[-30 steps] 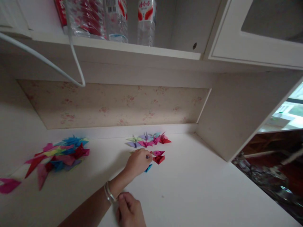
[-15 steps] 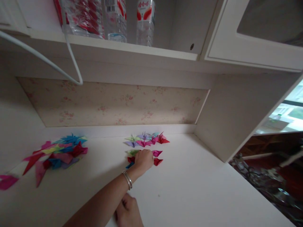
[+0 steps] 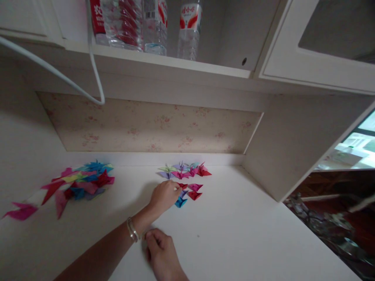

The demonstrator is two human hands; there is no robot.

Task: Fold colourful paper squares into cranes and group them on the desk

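My left hand, with bracelets at its wrist, is over the front group of folded paper cranes, its fingers pinched together. Its fingertips are beside a red crane and a purple one; whatever they grip is hidden. Just in front lies a blue crane. To the right are a magenta crane and a red crane. Behind them stands another row with a bright red crane at its right end. Nearer me, my right hand rests curled on the white tabletop, its contents hidden.
A heap of colourful paper cranes lies at the left, with a magenta crane apart from it. Overhead is a shelf holding plastic bottles. A white cable hangs down in front. A side panel bounds the right.
My left hand has shifted left and slightly nearer me, uncovering red, purple and blue cranes. The view has turned slightly left. My right hand remains curled on the tabletop.
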